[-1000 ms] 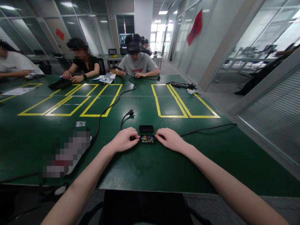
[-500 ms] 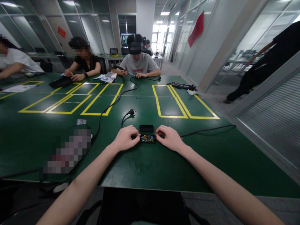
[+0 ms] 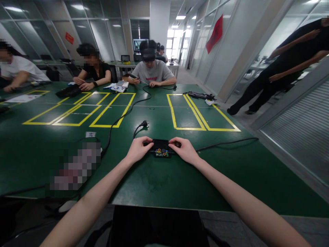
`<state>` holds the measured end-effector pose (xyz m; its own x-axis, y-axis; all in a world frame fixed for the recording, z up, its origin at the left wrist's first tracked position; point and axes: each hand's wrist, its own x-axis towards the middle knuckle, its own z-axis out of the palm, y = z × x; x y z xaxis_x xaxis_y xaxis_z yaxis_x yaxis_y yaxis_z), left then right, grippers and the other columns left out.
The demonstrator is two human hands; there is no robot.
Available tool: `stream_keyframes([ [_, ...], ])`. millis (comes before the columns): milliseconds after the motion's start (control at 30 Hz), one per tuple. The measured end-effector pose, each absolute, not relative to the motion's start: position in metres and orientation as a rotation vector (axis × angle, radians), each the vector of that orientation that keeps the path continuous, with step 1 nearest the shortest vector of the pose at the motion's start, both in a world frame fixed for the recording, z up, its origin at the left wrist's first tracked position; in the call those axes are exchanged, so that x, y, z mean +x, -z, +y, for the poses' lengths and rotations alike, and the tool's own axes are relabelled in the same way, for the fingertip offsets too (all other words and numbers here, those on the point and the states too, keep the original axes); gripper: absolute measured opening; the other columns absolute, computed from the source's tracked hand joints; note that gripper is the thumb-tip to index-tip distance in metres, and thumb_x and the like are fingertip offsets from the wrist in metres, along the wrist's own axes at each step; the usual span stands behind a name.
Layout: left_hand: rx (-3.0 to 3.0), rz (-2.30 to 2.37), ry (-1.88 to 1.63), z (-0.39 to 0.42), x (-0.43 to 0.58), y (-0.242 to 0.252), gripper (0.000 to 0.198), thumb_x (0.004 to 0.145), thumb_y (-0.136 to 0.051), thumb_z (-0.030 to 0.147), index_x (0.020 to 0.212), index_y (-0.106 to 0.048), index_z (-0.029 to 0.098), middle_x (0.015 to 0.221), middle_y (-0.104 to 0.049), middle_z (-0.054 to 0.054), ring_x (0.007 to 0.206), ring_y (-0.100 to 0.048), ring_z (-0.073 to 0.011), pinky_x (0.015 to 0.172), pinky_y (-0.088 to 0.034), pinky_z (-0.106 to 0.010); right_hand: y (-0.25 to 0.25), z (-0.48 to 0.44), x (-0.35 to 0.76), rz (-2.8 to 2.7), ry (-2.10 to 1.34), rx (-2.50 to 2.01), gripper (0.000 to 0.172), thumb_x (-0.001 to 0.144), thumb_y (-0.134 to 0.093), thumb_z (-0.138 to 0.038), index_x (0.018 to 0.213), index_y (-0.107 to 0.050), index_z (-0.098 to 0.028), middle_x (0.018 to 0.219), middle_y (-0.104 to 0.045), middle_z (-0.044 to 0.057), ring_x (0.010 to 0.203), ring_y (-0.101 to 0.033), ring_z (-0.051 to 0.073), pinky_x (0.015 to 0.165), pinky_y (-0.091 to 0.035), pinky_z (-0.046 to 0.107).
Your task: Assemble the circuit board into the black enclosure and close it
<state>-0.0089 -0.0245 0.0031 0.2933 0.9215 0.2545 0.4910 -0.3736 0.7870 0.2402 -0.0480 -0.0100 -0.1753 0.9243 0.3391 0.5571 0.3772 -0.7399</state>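
Observation:
An opened black power adapter [image 3: 162, 155] lies on the green table in front of me, its circuit board with copper-wound coils facing up. Just beyond it is the black adapter cover [image 3: 161, 143], hollow side showing. My left hand [image 3: 139, 148] pinches the cover's left end between thumb and fingers. At the cover's right end my right hand [image 3: 184, 149] grips in the same way. The cover's near edge sits close over the board's far edge; whether they touch I cannot tell. Behind my left hand rests a black power plug [image 3: 144, 124] on its cord.
A black cable [image 3: 228, 142] runs right across the green table [image 3: 144, 188]. Another long cord [image 3: 120, 118] crosses on the left, beside a blurred-out object [image 3: 77, 168]. Yellow tape [image 3: 190, 128] marks rectangles farther off. Several people sit opposite; one person stands at right.
Both hands have moved from the adapter's ends to the cover and taken hold of it. The cover has come slightly nearer the board. The person at right has turned and shifted.

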Motion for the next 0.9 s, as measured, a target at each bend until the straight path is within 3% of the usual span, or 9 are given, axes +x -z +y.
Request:
stream_keyframes([
  [133,1.718,1.121,-0.975,-0.026,-0.009,-0.006,0.021,0.081,-0.071,0.035,0.089,-0.071,0.015,0.086,-0.078,-0.006,0.078,-0.075,-0.0213,0.075,-0.061,-0.033,0.009,-0.049,0.237,-1.645,-0.825,-1.209,0.017,0.084,-0.069,-0.035,0.089,-0.071,-0.019,0.082,-0.074,0.003,0.071,-0.069,0.017,0.066,-0.056,0.03],
  [400,1.658,1.09,-0.93,-0.027,-0.01,-0.012,0.033,0.078,-0.075,0.036,0.103,-0.073,0.015,0.098,-0.078,-0.008,0.077,-0.076,-0.0203,0.068,-0.061,-0.029,0.009,-0.051,0.237,-1.451,-1.106,-1.144,0.035,0.08,-0.076,-0.041,0.105,-0.075,-0.017,0.094,-0.077,0.007,0.073,-0.076,0.019,0.072,-0.065,0.033],
  [567,1.616,1.07,-0.928,-0.029,-0.01,-0.014,0.031,0.079,-0.075,0.038,0.098,-0.075,0.013,0.087,-0.078,-0.009,0.079,-0.076,-0.0223,0.065,-0.059,-0.028,0.007,-0.052,0.239,-1.449,-1.161,-1.145,0.037,0.077,-0.079,-0.044,0.102,-0.076,-0.017,0.092,-0.078,0.007,0.079,-0.077,0.021,0.079,-0.066,0.036],
  [900,1.672,1.057,-0.876,-0.031,-0.01,-0.02,0.033,0.082,-0.069,0.045,0.091,-0.075,0.014,0.081,-0.076,-0.007,0.078,-0.073,-0.0204,0.067,-0.057,-0.028,-0.003,-0.057,0.243,-1.564,-1.112,-1.15,0.033,0.08,-0.076,-0.049,0.093,-0.075,-0.018,0.088,-0.077,0.005,0.08,-0.075,0.02,0.077,-0.063,0.033],
])
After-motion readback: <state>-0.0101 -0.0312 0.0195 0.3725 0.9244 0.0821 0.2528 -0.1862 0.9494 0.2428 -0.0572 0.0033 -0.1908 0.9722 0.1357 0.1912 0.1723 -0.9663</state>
